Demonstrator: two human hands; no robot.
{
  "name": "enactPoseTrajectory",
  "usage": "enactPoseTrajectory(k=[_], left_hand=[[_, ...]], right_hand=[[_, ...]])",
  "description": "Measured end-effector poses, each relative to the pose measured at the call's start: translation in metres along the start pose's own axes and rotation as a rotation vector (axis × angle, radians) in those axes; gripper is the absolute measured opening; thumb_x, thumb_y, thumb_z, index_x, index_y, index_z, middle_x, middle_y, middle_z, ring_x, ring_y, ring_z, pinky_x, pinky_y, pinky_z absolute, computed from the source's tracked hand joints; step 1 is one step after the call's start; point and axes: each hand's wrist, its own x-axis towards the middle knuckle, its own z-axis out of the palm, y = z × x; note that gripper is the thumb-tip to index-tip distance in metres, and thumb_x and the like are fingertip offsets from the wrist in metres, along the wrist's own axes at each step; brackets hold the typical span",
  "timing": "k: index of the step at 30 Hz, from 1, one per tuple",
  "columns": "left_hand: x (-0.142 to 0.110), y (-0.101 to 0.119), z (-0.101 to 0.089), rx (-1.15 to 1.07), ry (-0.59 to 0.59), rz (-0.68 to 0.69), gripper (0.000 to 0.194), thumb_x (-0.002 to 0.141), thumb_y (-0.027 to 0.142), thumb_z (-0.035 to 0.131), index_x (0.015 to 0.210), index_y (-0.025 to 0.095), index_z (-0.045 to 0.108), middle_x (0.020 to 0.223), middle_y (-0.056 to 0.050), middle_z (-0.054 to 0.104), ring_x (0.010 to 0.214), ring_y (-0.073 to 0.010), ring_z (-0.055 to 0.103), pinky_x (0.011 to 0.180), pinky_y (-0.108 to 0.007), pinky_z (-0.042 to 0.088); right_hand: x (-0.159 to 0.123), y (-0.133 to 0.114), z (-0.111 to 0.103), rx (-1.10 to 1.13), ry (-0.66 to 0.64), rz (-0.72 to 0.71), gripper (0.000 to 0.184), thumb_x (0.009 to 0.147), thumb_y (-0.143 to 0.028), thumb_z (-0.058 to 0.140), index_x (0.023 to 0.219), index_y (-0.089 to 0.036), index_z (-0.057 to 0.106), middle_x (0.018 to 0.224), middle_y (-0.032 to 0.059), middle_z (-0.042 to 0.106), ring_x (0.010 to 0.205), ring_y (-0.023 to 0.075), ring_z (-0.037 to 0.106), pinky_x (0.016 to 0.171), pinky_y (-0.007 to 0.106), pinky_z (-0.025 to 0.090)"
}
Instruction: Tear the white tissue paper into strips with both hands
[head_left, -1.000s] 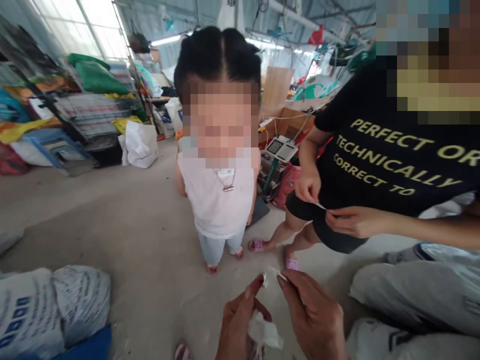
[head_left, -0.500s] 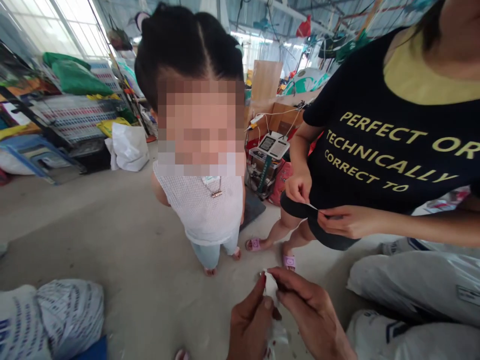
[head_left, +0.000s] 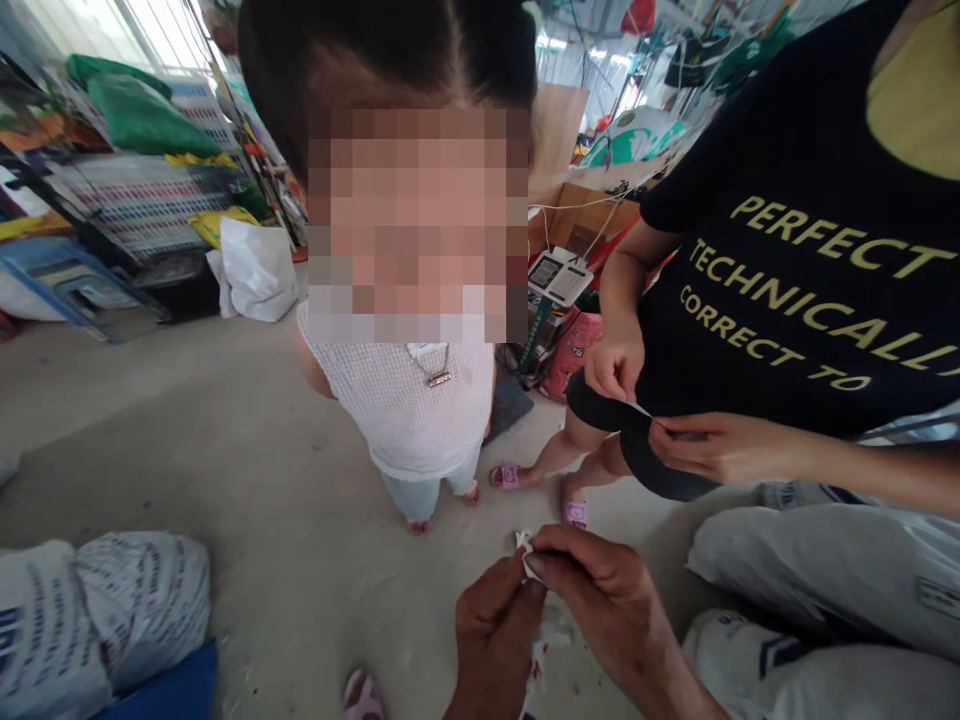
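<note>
Over the concrete floor (head_left: 315,480), left hand (head_left: 495,640) and right hand (head_left: 607,600) pinching a white scrap (head_left: 527,553).

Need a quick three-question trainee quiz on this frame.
1. What do the left hand and right hand pinch?
2. True or false: the co-worker holds a black strip with both hands.
3. What does the co-worker wear on the feet?
A. pink sandals
B. boots
C. socks

Key: 1. a white scrap; 2. true; 3. A
</note>
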Motion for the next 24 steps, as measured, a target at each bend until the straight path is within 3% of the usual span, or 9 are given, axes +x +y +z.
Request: enactPoseTrajectory(k=[4, 7, 9, 13, 16, 19, 24], left_hand=[[-0.001, 0.0, 0.007, -0.036, 0.047, -0.063, 0.028, 0.064, 0.043, 0.072, 0.069, 0.016, 0.07, 0.06, 0.002, 0.051, 0.06, -0.0074, 0.036, 0.056, -0.018, 0.031], [0.0, 0.003, 0.013, -0.175, 0.103, -0.137, 0.033, 0.055, 0.045, 0.078, 0.063, 0.014, 0.07, 0.053, 0.002, 0.053, 0.053, -0.0049, 0.038, 0.052, -0.015, 0.032], [0.004, 0.008, 0.013, -0.283, 0.136, -0.207, 0.031, 0.05, 0.04, 0.081, 0.063, 0.014, 0.07, 0.051, 0.002, 0.056, 0.046, -0.0044, 0.042, 0.047, -0.014, 0.033], [0.013, 0.015, 0.003, -0.343, 0.072, -0.385, 0.028, 0.049, 0.034, 0.079, 0.066, 0.014, 0.067, 0.045, 0.002, 0.055, 0.033, -0.0042, 0.04, 0.034, -0.014, 0.029], [0.018, 0.015, -0.005, -0.335, -0.008, -0.419, 0.029, 0.046, 0.034, 0.076, 0.06, 0.013, 0.063, 0.038, 0.003, 0.049, 0.028, -0.0044, 0.035, 0.029, -0.015, 0.024], [0.022, 0.016, -0.01, -0.269, -0.033, -0.416, 0.026, 0.045, 0.032, 0.072, 0.058, 0.012, 0.062, 0.033, 0.003, 0.045, 0.025, -0.005, 0.032, 0.028, -0.016, 0.022], [0.023, 0.021, -0.01, -0.109, -0.065, -0.43, 0.016, 0.043, 0.028, 0.063, 0.047, 0.013, 0.058, 0.029, 0.002, 0.04, 0.024, -0.0055, 0.028, 0.027, -0.018, 0.015]], right_hand=[[0.008, 0.0, -0.002, 0.098, -0.009, 0.16, 0.015, 0.068, -0.027, 0.061, 0.061, -0.014, 0.055, 0.053, -0.0043, 0.044, 0.053, 0.0073, 0.04, 0.049, 0.018, 0.032], [0.012, 0.005, -0.013, 0.308, -0.079, 0.252, 0.02, 0.061, -0.029, 0.068, 0.073, -0.015, 0.058, 0.057, -0.0047, 0.047, 0.053, 0.0073, 0.042, 0.049, 0.018, 0.032], [0.012, 0.008, -0.023, 0.397, -0.092, 0.247, 0.027, 0.065, -0.034, 0.067, 0.085, -0.016, 0.063, 0.066, -0.0014, 0.055, 0.059, 0.0094, 0.049, 0.051, 0.019, 0.036], [0.004, 0.014, -0.038, 0.259, -0.065, 0.106, 0.025, 0.074, -0.029, 0.06, 0.096, -0.021, 0.069, 0.082, 0.0039, 0.065, 0.069, 0.0131, 0.057, 0.06, 0.023, 0.047], [-0.001, 0.015, -0.04, 0.102, -0.131, -0.137, 0.031, 0.074, -0.014, 0.061, 0.101, -0.027, 0.068, 0.085, 0.0001, 0.067, 0.077, 0.0117, 0.061, 0.071, 0.02, 0.05], [0.0, 0.013, -0.039, 0.12, -0.241, -0.35, 0.041, 0.078, -0.005, 0.058, 0.105, -0.034, 0.064, 0.093, -0.0047, 0.066, 0.084, 0.0073, 0.061, 0.078, 0.013, 0.047], [0.007, 0.013, -0.036, 0.226, -0.366, -0.276, 0.023, 0.081, -0.011, 0.059, 0.095, -0.026, 0.069, 0.078, -0.0019, 0.06, 0.07, 0.0058, 0.056, 0.064, 0.012, 0.045]])
